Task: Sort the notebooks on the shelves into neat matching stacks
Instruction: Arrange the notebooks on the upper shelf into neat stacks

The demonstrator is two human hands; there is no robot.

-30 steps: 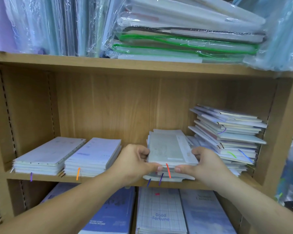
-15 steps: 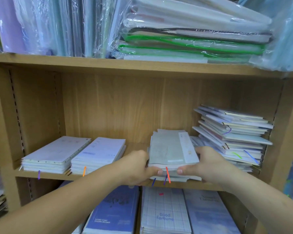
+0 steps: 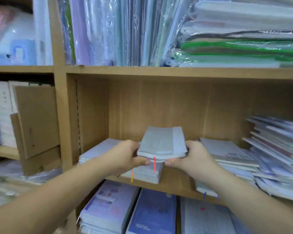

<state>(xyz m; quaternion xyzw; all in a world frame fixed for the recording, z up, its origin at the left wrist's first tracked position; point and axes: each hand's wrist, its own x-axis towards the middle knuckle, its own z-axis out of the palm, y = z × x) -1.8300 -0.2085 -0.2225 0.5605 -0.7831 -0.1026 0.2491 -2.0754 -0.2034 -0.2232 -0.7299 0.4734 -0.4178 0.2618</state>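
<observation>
A: Biggest first?
B: Wooden bookcase (image 3: 176,71), across the whole view. Plastic-wrapped folders (image 3: 125,31) at twelve o'clock, on the upper board.
A: And the middle board?
B: Untidy pile (image 3: 274,149) of notebooks at three o'clock, edges splayed. Flatter spread (image 3: 227,149) just beside it, toward centre. Low stack (image 3: 142,174) near six o'clock of centre, another stack (image 3: 98,149) at nine.
A: In the grip?
B: Grey bundle (image 3: 162,144) of notebooks, dead centre, held just above the low stack. Left hand (image 3: 125,156) at its nine o'clock, right hand (image 3: 193,157) at its three. Fingers curled round the side edges, thumb tips on the near edge.
A: Smallest?
B: Orange ribbon (image 3: 154,166), dangling from the bundle at six.
</observation>
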